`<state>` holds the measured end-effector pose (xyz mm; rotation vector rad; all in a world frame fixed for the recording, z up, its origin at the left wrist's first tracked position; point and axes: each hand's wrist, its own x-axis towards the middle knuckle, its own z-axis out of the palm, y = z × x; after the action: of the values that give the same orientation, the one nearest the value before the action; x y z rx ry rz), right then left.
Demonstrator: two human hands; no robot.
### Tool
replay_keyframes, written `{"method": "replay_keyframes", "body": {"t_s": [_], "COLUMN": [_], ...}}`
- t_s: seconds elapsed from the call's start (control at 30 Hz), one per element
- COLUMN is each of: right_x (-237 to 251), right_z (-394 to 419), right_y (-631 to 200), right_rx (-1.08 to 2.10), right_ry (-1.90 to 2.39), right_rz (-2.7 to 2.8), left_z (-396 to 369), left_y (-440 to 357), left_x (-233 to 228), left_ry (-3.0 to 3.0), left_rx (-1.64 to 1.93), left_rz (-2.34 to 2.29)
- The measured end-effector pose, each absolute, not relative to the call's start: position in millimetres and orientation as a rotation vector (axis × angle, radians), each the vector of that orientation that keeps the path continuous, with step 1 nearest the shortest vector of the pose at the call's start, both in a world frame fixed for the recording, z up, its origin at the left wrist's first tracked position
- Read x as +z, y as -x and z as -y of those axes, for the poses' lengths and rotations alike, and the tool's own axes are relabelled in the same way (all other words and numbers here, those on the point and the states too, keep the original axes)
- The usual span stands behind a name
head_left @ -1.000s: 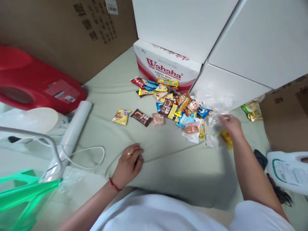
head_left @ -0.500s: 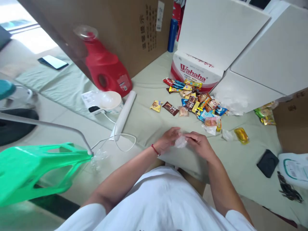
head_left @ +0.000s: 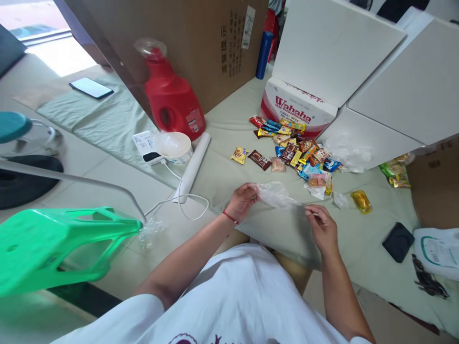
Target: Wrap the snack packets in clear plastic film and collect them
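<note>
A thin clear plastic bag (head_left: 275,194) is stretched out between my two hands above the near edge of the cloth-covered table. My left hand (head_left: 244,200), with a red cord at the wrist, pinches its left end. The other end, drawn out thin, is gripped between the thumb and fingers of my right hand (head_left: 322,224). Beyond the bag lies a pile of wrapped snacks (head_left: 303,153). A yellow snack packet (head_left: 239,155), a brown snack packet (head_left: 260,160) and a pale pink-brown packet (head_left: 278,165) lie at the pile's left side.
A Wahaba-style printed carton (head_left: 297,107) stands behind the snacks. Left are a red jug (head_left: 174,100), a paper tub (head_left: 179,149) and a white roll (head_left: 193,167). Crumpled clear bags (head_left: 347,153), a golden packet (head_left: 361,201) and a black pouch (head_left: 398,242) lie right. A green stool (head_left: 71,243) is low left.
The plastic bag was bunched up between my close-set hands and is now pulled out lengthwise. My right hand has moved right and slightly down, away from the left. The view has shifted a little.
</note>
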<state>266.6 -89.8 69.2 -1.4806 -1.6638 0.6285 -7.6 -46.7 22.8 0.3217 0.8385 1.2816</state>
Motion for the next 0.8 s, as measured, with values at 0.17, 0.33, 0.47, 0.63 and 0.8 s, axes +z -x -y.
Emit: {"method": "replay_keyframes", "body": {"t_s": [0.17, 0.33, 0.47, 0.63, 0.8], "right_x": [82, 71, 52, 52, 67], "right_z": [72, 55, 66, 78, 67], "right_y": [-249, -232, -214, -188, -218], "right_rx": [0.507, 0.717, 0.945, 1.427, 1.464], "right_ry": [1.337, 1.336, 1.529, 1.421, 1.364], "right_rz": [1.932, 2.132, 1.594, 1.095, 0.99], "left_z": [49, 45, 58, 79, 68], "left_y": [-5, 0, -7, -32, -20], "left_x": [25, 28, 31, 32, 29], "left_ry": [-0.451, -0.449, -0.453, -0.759, -0.688], "left_rx": [1.246, 1.28, 1.282, 1.137, 1.175], "left_rz": [-0.812, -0.813, -0.977, -1.034, -1.016]}}
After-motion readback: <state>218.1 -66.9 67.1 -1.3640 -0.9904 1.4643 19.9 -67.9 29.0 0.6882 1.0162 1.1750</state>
